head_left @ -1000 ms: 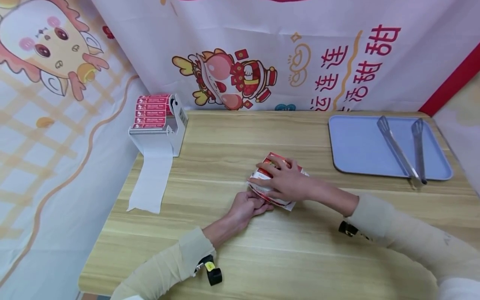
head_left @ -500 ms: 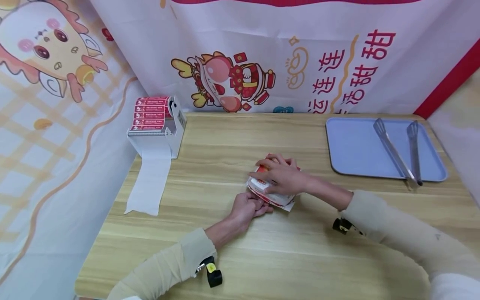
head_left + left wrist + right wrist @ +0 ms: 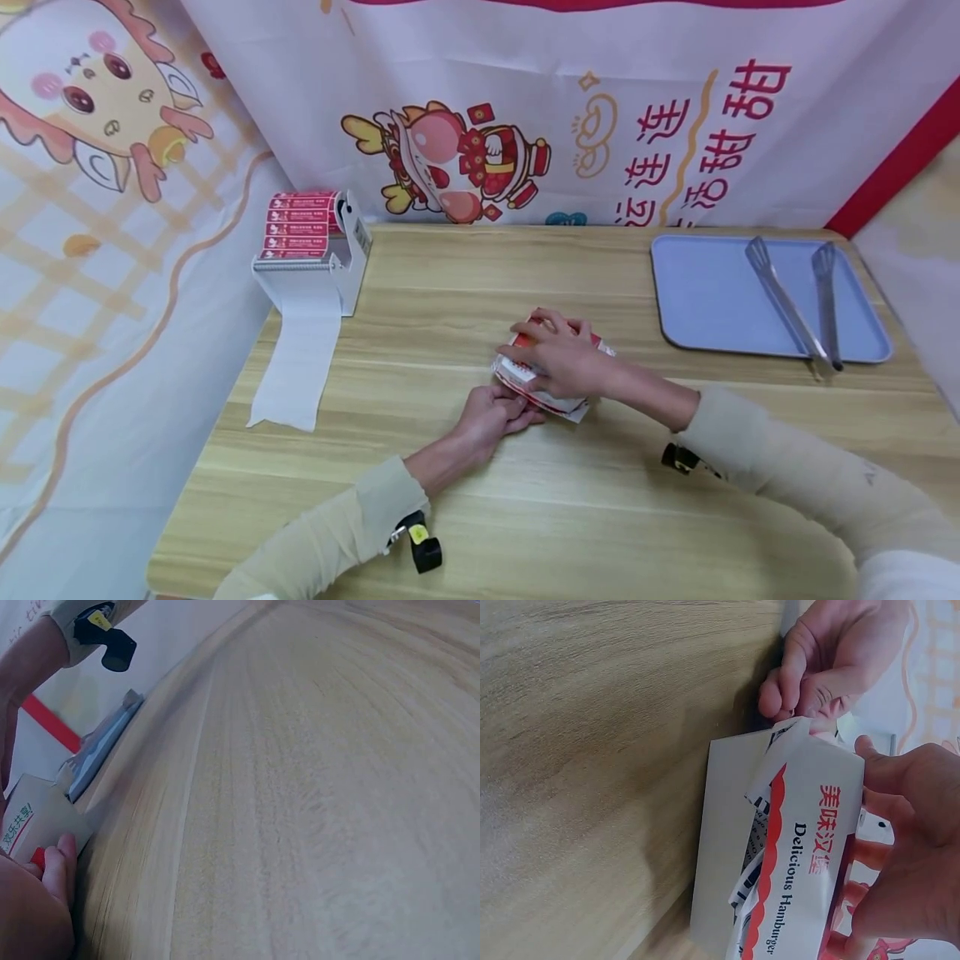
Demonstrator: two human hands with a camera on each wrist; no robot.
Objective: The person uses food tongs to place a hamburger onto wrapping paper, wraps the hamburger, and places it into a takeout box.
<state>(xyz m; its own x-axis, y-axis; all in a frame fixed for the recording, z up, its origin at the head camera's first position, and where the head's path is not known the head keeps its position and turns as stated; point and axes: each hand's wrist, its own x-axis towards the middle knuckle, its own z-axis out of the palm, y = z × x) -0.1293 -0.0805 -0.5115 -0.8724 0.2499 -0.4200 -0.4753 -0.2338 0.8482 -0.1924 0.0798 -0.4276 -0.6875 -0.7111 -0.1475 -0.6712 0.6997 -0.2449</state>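
Observation:
A red and white hamburger box (image 3: 553, 403) sits on the wooden table between both hands. In the right wrist view its lid (image 3: 810, 847) reads "Delicious Hamburger", and printed wrapping paper (image 3: 755, 838) sticks out between lid and base. My left hand (image 3: 483, 418) is low at the near left corner, thumb and fingers pinching the box edge. From above, my right hand (image 3: 566, 360) grips the lid, fingers spread across the top and thumb at the side. The left wrist view catches the pale box base (image 3: 52, 814) beside the left fingers (image 3: 56, 874).
At the back left stands a label dispenser (image 3: 351, 279) with a roll of red labels (image 3: 300, 223); a white backing strip (image 3: 296, 358) hangs out onto the table. A blue tray (image 3: 697, 292) at the back right bears metal tongs (image 3: 789, 302). A printed cloth (image 3: 487, 50) hangs behind.
The right hand has shifted slightly on the lid, its fingers more arched now. The left hand stays at the same corner. The whole view has moved a little.

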